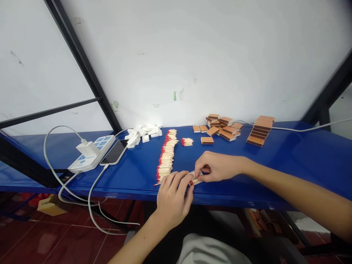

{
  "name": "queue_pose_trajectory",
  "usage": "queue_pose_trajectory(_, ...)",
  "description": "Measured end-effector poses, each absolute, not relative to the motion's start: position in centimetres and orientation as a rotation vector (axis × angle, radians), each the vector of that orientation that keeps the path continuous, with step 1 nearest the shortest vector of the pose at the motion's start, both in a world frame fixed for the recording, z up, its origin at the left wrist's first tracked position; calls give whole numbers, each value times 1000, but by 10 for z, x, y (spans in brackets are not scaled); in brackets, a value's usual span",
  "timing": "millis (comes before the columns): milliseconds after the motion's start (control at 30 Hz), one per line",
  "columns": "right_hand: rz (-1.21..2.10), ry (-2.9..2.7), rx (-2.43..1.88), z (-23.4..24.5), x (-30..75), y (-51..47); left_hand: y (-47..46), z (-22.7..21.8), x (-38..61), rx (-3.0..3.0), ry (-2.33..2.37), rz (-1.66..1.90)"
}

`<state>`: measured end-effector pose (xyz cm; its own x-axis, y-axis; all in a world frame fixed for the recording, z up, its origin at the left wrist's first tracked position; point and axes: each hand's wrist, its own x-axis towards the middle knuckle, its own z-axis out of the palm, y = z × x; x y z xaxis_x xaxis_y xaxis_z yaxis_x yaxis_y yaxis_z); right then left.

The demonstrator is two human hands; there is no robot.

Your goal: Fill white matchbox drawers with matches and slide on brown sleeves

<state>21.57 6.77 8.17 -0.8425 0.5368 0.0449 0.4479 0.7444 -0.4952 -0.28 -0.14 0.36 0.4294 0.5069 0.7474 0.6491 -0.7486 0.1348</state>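
Note:
My left hand (172, 196) and my right hand (217, 165) meet at the front edge of a blue table (288, 157), both pinched on a small bundle of red-tipped matches (194, 180) lying in a white tray piece. A long row of matches (167, 155) runs away from my left hand toward the wall. A small separate bunch of matches (187, 142) lies to its right. Brown matchbox sleeves (223, 128) are heaped at the back, with a neat stack (260, 130) further right. White inner trays (143, 134) are piled at the back left.
A phone (114, 152) on a cable lies left of the match row, beside a white power strip (92, 152) with a charger plugged in. Cables hang off the table's front edge. Black frame bars cross the white wall. A red tiled floor lies below.

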Motion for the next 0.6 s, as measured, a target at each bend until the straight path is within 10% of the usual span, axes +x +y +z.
queue_pose_trajectory(600,790,-2759,-598,86,214,64,-1,3,-3,-2508,-1011,-1155)
